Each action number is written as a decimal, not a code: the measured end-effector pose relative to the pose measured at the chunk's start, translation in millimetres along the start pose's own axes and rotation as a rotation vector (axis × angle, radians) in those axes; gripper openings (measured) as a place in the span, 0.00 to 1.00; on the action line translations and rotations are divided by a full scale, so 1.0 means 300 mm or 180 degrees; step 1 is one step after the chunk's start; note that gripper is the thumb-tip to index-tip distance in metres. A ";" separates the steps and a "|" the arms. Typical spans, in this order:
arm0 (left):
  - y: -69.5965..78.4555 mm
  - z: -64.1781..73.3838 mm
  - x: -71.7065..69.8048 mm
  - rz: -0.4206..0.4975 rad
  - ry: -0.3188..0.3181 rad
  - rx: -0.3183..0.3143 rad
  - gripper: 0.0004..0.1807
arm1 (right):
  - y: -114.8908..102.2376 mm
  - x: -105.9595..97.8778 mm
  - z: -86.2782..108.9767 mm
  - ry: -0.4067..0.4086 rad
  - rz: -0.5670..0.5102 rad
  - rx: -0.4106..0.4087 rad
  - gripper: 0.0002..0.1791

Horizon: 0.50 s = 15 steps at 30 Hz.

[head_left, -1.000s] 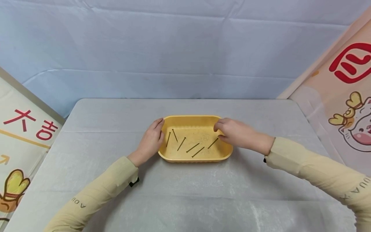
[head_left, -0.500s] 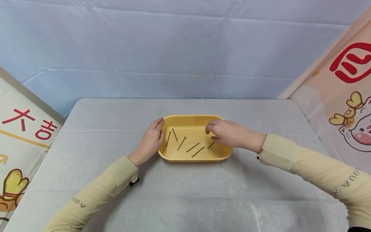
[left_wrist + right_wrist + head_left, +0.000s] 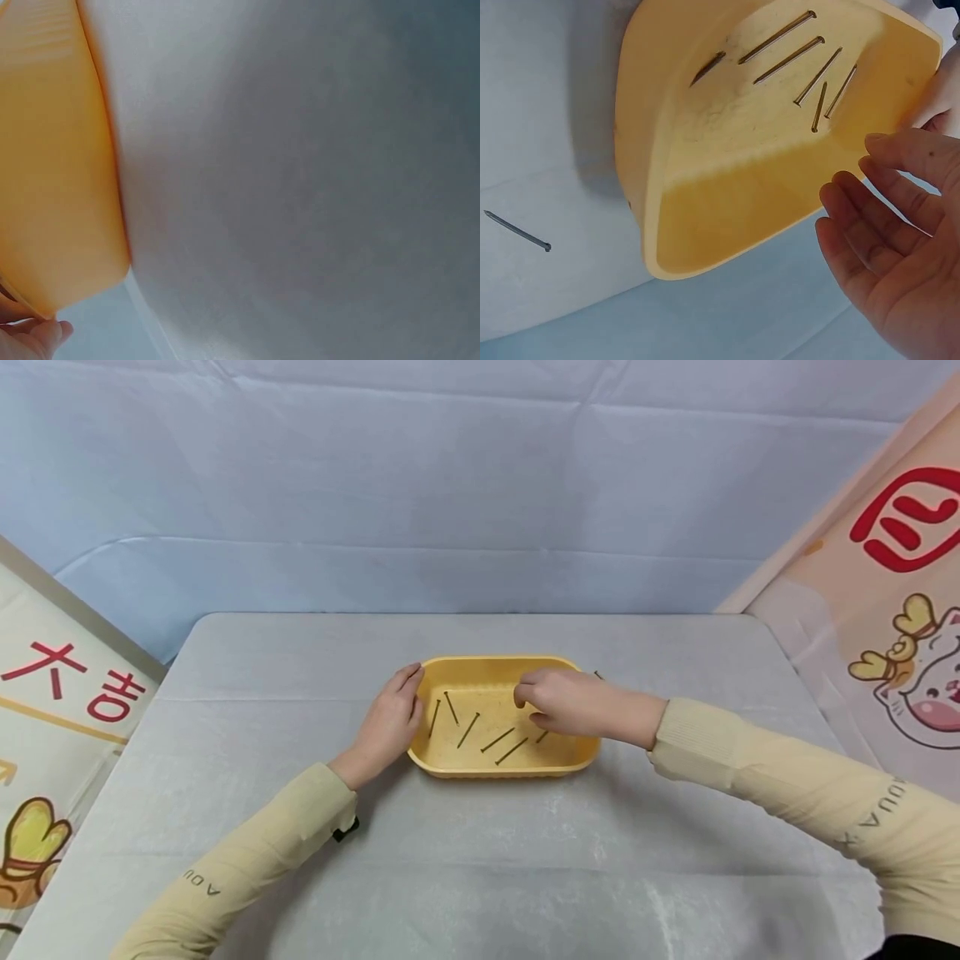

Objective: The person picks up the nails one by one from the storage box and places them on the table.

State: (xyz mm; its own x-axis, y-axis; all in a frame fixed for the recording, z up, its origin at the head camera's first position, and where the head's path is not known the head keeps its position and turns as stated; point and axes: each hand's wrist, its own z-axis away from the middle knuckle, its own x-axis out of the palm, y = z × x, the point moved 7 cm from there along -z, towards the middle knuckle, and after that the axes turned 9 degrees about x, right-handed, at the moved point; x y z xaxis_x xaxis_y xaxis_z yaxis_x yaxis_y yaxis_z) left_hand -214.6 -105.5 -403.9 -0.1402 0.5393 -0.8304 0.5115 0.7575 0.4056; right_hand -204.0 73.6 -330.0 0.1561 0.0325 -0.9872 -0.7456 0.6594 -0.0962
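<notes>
A shallow yellow plastic tray [image 3: 495, 772] with rounded corners holds several long nails [image 3: 512, 752] scattered on its floor. My left hand [image 3: 384, 722] grips the tray's left end at the rim; in the left wrist view only some of its fingers [image 3: 46, 336] show at the lower left. Over the tray's right half hovers my right hand [image 3: 566, 702], fingers loosely bent. The right wrist view shows nothing between the right hand's thumb and fingers, apart from the nails below. A single nail [image 3: 517, 231] lies on the table outside the tray, beyond its right end.
The table [image 3: 450, 877] has a grey cloth cover, with a pale blue cloth wall [image 3: 480, 485] behind its far edge. Printed panels [image 3: 907, 635] stand along the left and right sides.
My right hand has moved left from the tray's right rim to above its floor. A nail on the table to the right has come into sight. The left hand stays put.
</notes>
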 end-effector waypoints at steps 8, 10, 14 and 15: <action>0.002 0.001 -0.002 -0.0014 0.0040 0.0016 0.23 | -0.014 -0.003 -0.015 -0.0037 0.0055 -0.0074 0.09; 0.003 0.001 -0.002 -0.0008 0.0037 0.0016 0.23 | -0.017 -0.002 -0.018 -0.0046 0.0074 -0.0087 0.09; 0.004 0.002 -0.004 0.0007 0.0022 0.0007 0.24 | -0.024 0.001 -0.026 -0.0037 0.0102 -0.0139 0.09; 0.004 0.002 -0.005 0.0009 0.0019 0.0004 0.24 | -0.026 0.002 -0.029 -0.0021 0.0106 -0.0158 0.09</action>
State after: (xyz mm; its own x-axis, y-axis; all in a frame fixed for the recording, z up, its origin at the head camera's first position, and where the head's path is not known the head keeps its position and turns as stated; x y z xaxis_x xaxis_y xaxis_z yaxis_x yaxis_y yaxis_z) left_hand -213.3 -105.6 -402.5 -0.1439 0.5436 -0.8269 0.5129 0.7556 0.4074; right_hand -203.6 62.1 -331.0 0.1349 0.0591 -0.9891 -0.7817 0.6198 -0.0696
